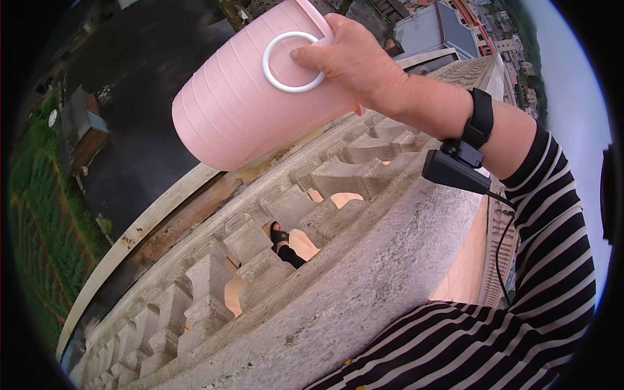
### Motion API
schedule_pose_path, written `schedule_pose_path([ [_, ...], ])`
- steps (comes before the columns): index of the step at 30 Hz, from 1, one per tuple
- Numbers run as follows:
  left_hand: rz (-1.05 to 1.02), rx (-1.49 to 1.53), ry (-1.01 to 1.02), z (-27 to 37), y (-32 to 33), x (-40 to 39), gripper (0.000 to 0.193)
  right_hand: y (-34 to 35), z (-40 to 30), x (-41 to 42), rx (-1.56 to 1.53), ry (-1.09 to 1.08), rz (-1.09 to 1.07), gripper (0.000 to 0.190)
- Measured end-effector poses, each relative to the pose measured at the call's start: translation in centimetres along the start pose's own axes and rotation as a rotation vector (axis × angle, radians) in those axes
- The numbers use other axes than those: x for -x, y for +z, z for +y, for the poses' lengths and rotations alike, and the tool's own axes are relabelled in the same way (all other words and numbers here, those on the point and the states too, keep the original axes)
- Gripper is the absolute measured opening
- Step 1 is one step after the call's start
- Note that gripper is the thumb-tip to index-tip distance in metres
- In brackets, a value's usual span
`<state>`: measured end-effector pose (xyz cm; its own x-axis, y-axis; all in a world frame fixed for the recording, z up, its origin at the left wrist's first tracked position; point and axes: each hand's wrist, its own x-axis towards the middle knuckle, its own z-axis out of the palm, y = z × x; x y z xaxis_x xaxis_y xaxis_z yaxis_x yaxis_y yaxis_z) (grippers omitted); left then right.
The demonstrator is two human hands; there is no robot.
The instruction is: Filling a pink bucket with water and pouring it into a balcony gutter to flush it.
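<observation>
A pink ribbed plastic bin or bucket is held out beyond the stone balustrade. My right hand grips it by the rim, the thumb lying on its outer side and the other fingers mostly hidden. The vessel tilts, its closed base towards the lower left; its inside cannot be seen. On its wall beside my thumb is a white ring. A dark band with a black device and cable sits on my right wrist. My left hand is out of view.
Beyond the balusters runs a stained outer ledge with a pale raised edge, and past it a drop to a dark surface and green plots. A sandalled foot on light flooring shows between balusters. Buildings stand farther off.
</observation>
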<state>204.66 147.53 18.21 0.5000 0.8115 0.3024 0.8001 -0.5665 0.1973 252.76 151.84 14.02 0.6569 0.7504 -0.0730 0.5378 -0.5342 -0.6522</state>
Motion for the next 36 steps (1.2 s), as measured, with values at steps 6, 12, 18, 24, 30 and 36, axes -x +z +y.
schedule_pose_path([
  [6, 0.016, -0.005, -0.005, -0.4, 0.3, 0.2, 0.034, 3.1, -3.0, 1.6, -0.334, 0.153, -0.141, 0.039],
  [12, 0.019, -0.011, -0.014, -1.1, 0.4, 0.6, 0.034, 1.8, -4.5, 4.3, -0.724, 0.389, -0.205, 0.035],
  [18, 0.028, -0.007, -0.016, -1.9, 0.4, 0.9, 0.035, -4.6, -1.4, 8.6, -0.912, 0.844, 0.191, 0.035],
  [24, 0.034, 0.006, -0.008, -2.2, 0.6, 1.3, 0.036, -7.1, -1.7, 8.5, -0.802, 0.689, 0.143, 0.029],
  [30, 0.032, 0.011, 0.0, -2.2, 0.9, 1.4, 0.037, -5.9, -2.3, 6.4, -0.715, 0.585, 0.143, 0.028],
  [36, 0.024, 0.008, 0.011, -1.9, 1.3, 1.0, 0.038, -2.1, -3.5, 4.3, -0.729, 0.481, -0.078, 0.035],
])
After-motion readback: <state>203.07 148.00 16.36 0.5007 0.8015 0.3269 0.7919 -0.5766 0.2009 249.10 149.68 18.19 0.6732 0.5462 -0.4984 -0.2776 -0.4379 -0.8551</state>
